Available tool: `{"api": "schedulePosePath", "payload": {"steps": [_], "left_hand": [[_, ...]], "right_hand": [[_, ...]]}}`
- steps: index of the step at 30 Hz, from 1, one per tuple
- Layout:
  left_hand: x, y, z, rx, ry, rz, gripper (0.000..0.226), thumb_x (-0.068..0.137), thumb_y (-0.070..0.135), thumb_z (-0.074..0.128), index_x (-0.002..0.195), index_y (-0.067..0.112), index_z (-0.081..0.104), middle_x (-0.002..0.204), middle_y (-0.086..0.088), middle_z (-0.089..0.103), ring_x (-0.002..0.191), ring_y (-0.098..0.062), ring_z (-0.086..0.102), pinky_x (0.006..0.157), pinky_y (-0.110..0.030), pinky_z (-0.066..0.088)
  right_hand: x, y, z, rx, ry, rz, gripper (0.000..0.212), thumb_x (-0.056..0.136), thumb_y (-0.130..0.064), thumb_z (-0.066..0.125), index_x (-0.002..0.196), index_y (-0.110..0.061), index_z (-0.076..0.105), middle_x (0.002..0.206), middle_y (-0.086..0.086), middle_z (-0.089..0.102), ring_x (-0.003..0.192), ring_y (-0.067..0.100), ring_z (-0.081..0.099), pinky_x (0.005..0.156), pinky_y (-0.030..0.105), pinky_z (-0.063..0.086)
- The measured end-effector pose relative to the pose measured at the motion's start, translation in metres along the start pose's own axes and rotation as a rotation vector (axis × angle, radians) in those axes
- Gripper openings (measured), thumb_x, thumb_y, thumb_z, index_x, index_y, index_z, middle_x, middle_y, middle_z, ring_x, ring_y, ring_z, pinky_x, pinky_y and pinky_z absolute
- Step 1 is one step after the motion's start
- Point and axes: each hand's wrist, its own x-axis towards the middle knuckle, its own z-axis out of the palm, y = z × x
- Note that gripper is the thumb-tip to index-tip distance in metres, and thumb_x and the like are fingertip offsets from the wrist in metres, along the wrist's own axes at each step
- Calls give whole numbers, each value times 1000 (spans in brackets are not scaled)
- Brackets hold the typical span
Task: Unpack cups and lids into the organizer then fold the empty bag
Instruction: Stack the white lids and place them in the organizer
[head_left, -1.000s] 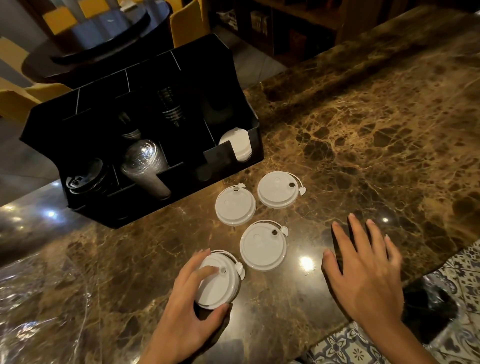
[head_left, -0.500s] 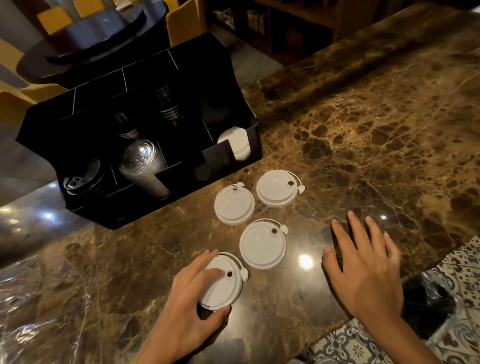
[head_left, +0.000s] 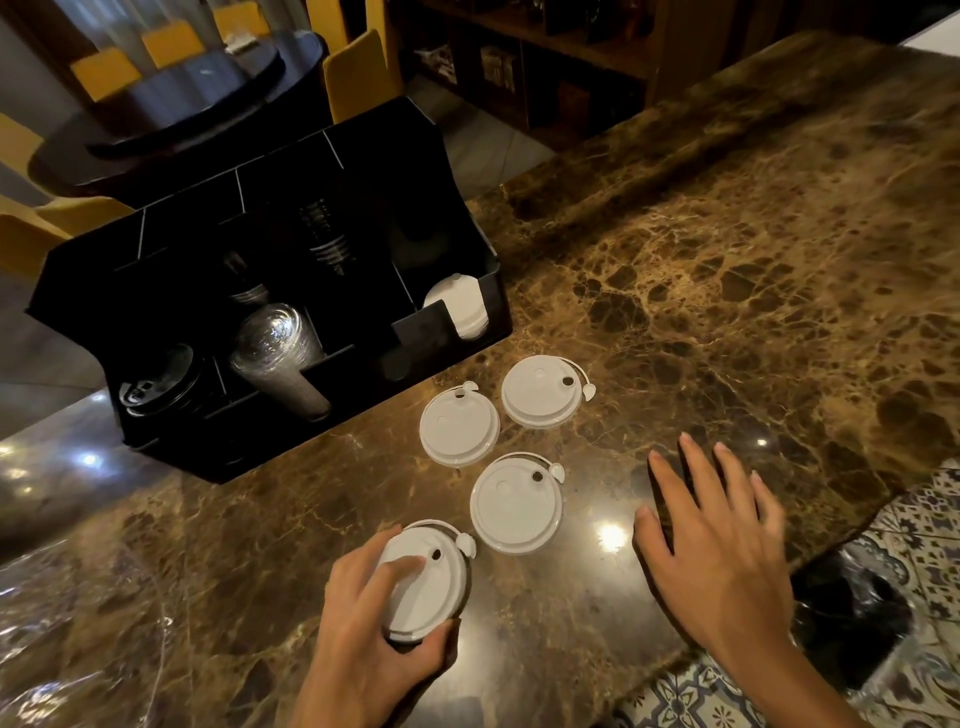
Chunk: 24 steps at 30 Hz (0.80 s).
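Note:
My left hand (head_left: 363, 623) grips a white lid (head_left: 431, 587) near the counter's front edge, fingers on top and thumb under its rim. Three more white lids lie flat on the marble: one (head_left: 517, 503) just right of the held lid, one (head_left: 459, 426) and one (head_left: 540, 392) closer to the organizer. The black organizer (head_left: 447, 332) stands at the back left, holding a stack of white lids (head_left: 460, 306), clear cups (head_left: 275, 353) and black lids (head_left: 156, 387). My right hand (head_left: 722, 540) hovers flat, fingers spread, right of the lids. The clear plastic bag (head_left: 62, 660) lies at the far left.
The brown marble counter (head_left: 727, 270) stretches to the right and back. Its front edge runs diagonally at lower right, above a patterned tile floor (head_left: 924, 525). Beyond the organizer stand a dark round table (head_left: 182, 104) and yellow chairs.
My left hand has settled the held lid slightly lower and flatter toward the counter. My right hand stays spread in nearly the same place.

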Motion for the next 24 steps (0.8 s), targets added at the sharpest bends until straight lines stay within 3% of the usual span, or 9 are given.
{"api": "schedulePosePath", "payload": {"steps": [3,6,11,15,17,24], "left_hand": [[11,17,-2,-144,156,-103,57,57,43,77,111,33,59,131,15,55,117,-20,54,87,-45,54],[40,46,10,-187,198,-151,58,61,43,77,114,44,53,129,27,51,120,-12,50,93,-39,49],[67,73,46,-116,126,-39,59,65,40,77,120,25,62,131,9,53,120,-10,41,98,-32,37],[70,69,61,-59,42,-12,56,64,37,80,115,22,65,127,-3,57,115,-19,45,93,-51,45],[70,64,63,-60,37,-4,55,64,39,79,113,22,64,125,-2,57,114,-21,46,91,-53,45],[61,50,68,-106,34,95,56,65,39,85,113,21,62,133,1,52,123,-20,47,92,-38,49]], "right_hand": [[1,0,0,0,-5,-2,55,90,-46,36,134,-20,55,149,10,49,141,34,38,110,55,28],[1,0,-1,-6,-21,7,55,90,-46,37,134,-20,55,149,10,49,141,34,38,110,54,28],[0,-1,-4,-15,-40,6,56,89,-46,38,135,-19,56,149,11,50,140,34,40,109,54,30],[1,-1,-7,-11,-58,7,56,88,-46,39,135,-20,57,150,10,50,140,34,40,109,54,31],[2,-1,-7,-3,-61,9,56,88,-46,39,135,-20,57,150,10,49,140,34,40,109,54,31],[1,1,-4,-4,-82,-1,54,89,-46,43,136,-22,54,150,9,48,142,33,37,111,54,29]]}}
